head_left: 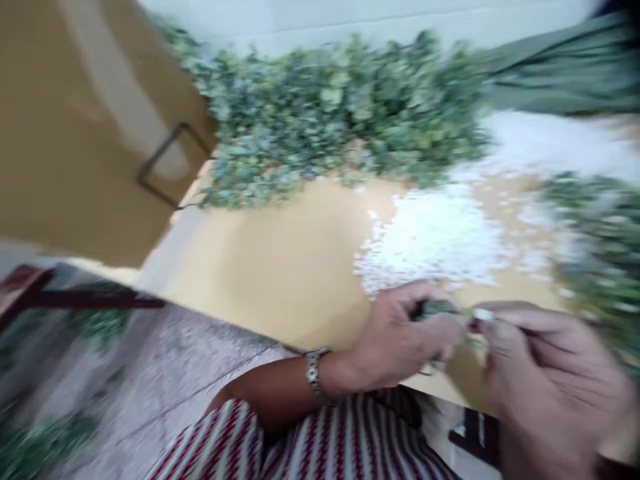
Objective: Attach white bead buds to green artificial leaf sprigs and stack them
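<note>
Through my head view I see a tan tabletop (280, 267), smooth and slightly shiny, its near edge slanting down to the right above a tiled floor (200, 353) strewn with greenery at the left. A pale wall (310, 23) stands behind. My left hand (400, 333), a metal-banded wristwatch (315, 377) at its wrist, has its fingers curled closed around a small green leafy sprig (434, 309). My right hand (555, 380) pinches a small white piece (483, 315) between thumb and forefinger, just beside the left fingertips. Both are over the near edge, in front of a heap of small white pieces (435, 233). Leafy artificial-looking foliage (330, 107) banks the far side; more foliage (610, 253) lies at the right. The widest bare stretch runs left of the white heap, towards a dark metal handle (173, 163). Blur softens everything.
</note>
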`<action>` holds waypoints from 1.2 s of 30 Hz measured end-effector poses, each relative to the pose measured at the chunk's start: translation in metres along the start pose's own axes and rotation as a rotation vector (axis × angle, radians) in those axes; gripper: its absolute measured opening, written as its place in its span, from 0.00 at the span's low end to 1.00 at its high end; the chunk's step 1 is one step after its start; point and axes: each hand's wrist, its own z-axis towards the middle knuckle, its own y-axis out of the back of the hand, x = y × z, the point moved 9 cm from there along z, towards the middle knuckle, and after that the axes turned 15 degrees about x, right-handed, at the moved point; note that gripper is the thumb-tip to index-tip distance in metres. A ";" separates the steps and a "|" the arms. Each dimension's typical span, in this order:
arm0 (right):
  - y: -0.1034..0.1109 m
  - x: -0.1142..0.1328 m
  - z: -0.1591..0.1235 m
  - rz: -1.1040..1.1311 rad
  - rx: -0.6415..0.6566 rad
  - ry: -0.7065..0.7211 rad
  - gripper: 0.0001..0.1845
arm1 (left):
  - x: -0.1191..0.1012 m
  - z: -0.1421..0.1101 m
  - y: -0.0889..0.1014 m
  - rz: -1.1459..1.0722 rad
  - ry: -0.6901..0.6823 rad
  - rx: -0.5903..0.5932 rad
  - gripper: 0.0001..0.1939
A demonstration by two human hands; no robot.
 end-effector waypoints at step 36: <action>0.004 -0.021 0.007 0.363 0.100 -0.005 0.02 | -0.022 0.008 -0.009 0.577 0.009 -0.093 0.07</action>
